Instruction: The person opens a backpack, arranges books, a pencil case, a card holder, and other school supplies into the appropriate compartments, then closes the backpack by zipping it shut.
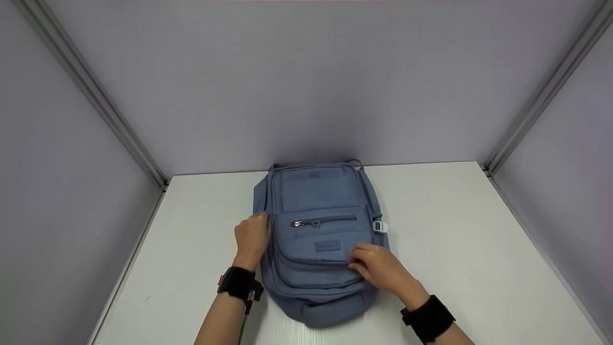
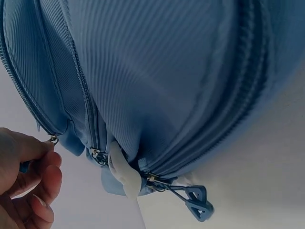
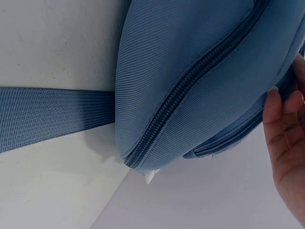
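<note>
A blue backpack [image 1: 321,191] lies on the white table, front pocket facing up. At its left side my left hand [image 1: 254,235] has curled fingers; in the left wrist view, this hand [image 2: 28,176] pinches a zipper pull [image 2: 54,139] of one compartment. More zipper pulls [image 2: 198,202] hang free beside a white plastic piece [image 2: 124,171]. My right hand [image 1: 378,266] holds the lower right edge of the front pocket. In the right wrist view, the fingers of my right hand [image 3: 288,138] grip the fabric by a zipper [image 3: 181,86]; their far side is hidden.
A white buckle [image 1: 380,226] hangs at the bag's right side. A strap [image 3: 57,114] stretches over the table in the right wrist view. The table [image 1: 455,230] is bounded by a back panel [image 1: 316,86] and side panels.
</note>
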`<action>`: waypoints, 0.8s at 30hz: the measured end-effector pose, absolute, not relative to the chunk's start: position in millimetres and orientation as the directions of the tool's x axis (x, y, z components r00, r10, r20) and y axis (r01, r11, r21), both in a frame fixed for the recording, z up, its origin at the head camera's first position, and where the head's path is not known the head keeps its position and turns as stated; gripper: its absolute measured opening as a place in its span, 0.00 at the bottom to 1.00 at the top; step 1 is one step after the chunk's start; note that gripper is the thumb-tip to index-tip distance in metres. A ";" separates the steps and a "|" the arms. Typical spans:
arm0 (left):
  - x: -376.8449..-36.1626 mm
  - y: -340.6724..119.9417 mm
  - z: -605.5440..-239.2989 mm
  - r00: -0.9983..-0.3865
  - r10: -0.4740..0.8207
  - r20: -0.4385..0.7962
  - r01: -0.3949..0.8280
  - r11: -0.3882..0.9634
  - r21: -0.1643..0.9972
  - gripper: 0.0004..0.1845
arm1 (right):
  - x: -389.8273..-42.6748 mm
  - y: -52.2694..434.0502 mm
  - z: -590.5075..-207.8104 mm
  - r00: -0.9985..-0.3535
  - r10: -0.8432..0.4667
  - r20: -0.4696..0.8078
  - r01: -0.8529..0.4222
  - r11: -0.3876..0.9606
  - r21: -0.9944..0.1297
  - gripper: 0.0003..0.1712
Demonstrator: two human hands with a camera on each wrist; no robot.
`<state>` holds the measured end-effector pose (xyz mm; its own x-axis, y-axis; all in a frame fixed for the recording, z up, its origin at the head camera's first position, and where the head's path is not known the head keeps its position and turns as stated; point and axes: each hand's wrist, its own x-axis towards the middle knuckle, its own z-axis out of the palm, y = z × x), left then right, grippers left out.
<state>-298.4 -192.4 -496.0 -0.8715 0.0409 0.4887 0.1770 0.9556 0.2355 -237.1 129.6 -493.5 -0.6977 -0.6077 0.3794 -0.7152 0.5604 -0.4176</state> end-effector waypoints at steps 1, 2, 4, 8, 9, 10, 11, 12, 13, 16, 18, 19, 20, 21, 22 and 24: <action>-298.0 -192.1 -495.7 -0.877 0.035 0.479 0.170 0.955 0.243 0.14 | -237.1 129.5 -493.4 -0.699 -0.607 0.379 -0.714 0.562 -0.417 0.07; -297.3 -191.9 -495.4 -0.883 0.030 0.468 0.165 0.954 0.250 0.13 | -237.2 129.4 -493.4 -0.701 -0.605 0.376 -0.712 0.565 -0.418 0.07; -294.5 -191.0 -494.0 -0.895 0.020 0.446 0.156 0.950 0.272 0.09 | -237.2 129.4 -494.0 -0.708 -0.599 0.374 -0.705 0.573 -0.418 0.06; -283.4 -188.0 -487.6 -0.915 0.003 0.403 0.153 0.928 0.341 0.12 | -236.7 129.7 -495.8 -0.723 -0.562 0.401 -0.690 0.576 -0.439 0.04; -279.5 -186.7 -485.4 -0.919 0.003 0.395 0.160 0.917 0.365 0.16 | -236.6 129.8 -496.2 -0.726 -0.547 0.416 -0.687 0.573 -0.447 0.04; -275.3 -185.1 -483.1 -0.923 0.005 0.385 0.169 0.904 0.392 0.19 | -236.6 130.0 -496.3 -0.731 -0.528 0.432 -0.682 0.573 -0.454 0.04; -271.0 -183.3 -481.4 -0.928 0.009 0.372 0.176 0.891 0.418 0.21 | -236.7 130.4 -496.4 -0.737 -0.508 0.447 -0.676 0.573 -0.463 0.04; -266.5 -181.2 -480.1 -0.933 0.015 0.359 0.184 0.878 0.442 0.23 | -236.9 130.8 -496.3 -0.744 -0.485 0.460 -0.667 0.574 -0.474 0.04; -261.6 -179.0 -479.0 -0.938 0.024 0.345 0.193 0.864 0.465 0.25 | -237.2 131.4 -496.2 -0.752 -0.460 0.472 -0.657 0.580 -0.481 0.04; -247.1 -171.8 -478.0 -0.955 0.048 0.293 0.196 0.844 0.499 0.31 | -238.7 133.4 -495.4 -0.792 -0.381 0.476 -0.602 0.618 -0.506 0.09; -238.4 -167.3 -479.6 -0.966 0.054 0.252 0.176 0.853 0.491 0.35 | -239.7 134.9 -495.3 -0.833 -0.343 0.435 -0.545 0.646 -0.535 0.16; -234.6 -165.3 -480.9 -0.971 0.054 0.232 0.164 0.858 0.486 0.37 | -240.1 135.6 -495.7 -0.856 -0.328 0.400 -0.510 0.661 -0.550 0.19; -231.3 -163.3 -482.6 -0.977 0.053 0.206 0.148 0.864 0.482 0.38 | -240.4 136.2 -496.4 -0.882 -0.314 0.351 -0.467 0.675 -0.571 0.23; -228.5 -161.4 -484.7 -0.983 0.050 0.177 0.131 0.868 0.480 0.39 | -240.8 136.9 -497.7 -0.907 -0.301 0.295 -0.421 0.688 -0.591 0.27; -226.1 -159.7 -486.9 -0.988 0.047 0.145 0.112 0.868 0.484 0.39 | -241.1 137.5 -499.3 -0.928 -0.290 0.233 -0.372 0.700 -0.610 0.31; -222.7 -157.1 -492.2 -0.996 0.042 0.075 0.074 0.858 0.508 0.40 | -241.6 138.6 -502.9 -0.957 -0.270 0.109 -0.276 0.720 -0.636 0.35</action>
